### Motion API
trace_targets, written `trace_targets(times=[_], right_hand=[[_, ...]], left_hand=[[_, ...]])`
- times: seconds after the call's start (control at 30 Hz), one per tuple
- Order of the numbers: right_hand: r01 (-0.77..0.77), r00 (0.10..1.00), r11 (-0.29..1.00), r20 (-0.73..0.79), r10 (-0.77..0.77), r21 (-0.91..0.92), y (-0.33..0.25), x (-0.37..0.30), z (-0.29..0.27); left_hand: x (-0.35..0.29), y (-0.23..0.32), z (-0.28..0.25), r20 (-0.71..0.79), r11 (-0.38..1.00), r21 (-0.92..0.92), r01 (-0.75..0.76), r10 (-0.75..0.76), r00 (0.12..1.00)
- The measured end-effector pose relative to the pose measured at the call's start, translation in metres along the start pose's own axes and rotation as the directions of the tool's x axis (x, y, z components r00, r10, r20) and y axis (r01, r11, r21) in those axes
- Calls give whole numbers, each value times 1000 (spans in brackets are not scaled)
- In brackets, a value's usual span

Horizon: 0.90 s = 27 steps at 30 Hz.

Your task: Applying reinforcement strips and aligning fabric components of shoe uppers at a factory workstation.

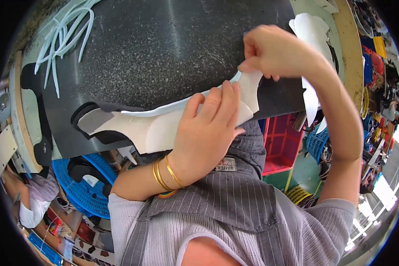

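A cream, curved piece that looks like a shoe upper (162,131), with dark grey edging at its left end, lies along the near edge of the black work surface. A pale blue strip (168,107) follows its far edge. My left hand (208,128) rests on the piece, fingers stretched out flat and pressing near the strip. At the right end, my right hand (270,51) is closed, thumb and fingers pinching the strip's end; its fingertips are partly hidden.
Loose pale blue strips (68,33) lie at the far left of the black board (133,57). White cut pieces (312,31) sit at the right. Below are a blue basket (68,181) and a red crate (279,150). Another person's arm (17,188) shows at lower left.
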State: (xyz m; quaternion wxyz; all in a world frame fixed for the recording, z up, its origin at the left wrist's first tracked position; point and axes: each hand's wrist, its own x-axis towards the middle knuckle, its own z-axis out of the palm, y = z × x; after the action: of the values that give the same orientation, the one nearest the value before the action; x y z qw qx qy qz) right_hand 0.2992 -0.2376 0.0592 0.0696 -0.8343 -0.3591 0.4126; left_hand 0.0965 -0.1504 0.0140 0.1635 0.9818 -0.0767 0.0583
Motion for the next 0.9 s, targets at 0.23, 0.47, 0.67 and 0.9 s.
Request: trace_targets(times=[0.23, 0.47, 0.67, 0.9], right_hand=[[93, 949, 992, -294, -115, -87, 32, 13, 5], [650, 760, 613, -389, -521, 449, -29, -97, 79], [245, 835, -52, -238, -496, 968, 3, 2, 84], [426, 891, 805, 36, -453, -413, -98, -4, 54]], left_hand=[[-38, -29, -28, -78, 983, -174, -53, 40, 996], [-28, -56, -74, -394, 977, -214, 11, -97, 914], [-64, -47, -74, -356, 798, 426, -426, 581, 732], [-84, -49, -37, -27, 857, 395, -331, 371, 928]])
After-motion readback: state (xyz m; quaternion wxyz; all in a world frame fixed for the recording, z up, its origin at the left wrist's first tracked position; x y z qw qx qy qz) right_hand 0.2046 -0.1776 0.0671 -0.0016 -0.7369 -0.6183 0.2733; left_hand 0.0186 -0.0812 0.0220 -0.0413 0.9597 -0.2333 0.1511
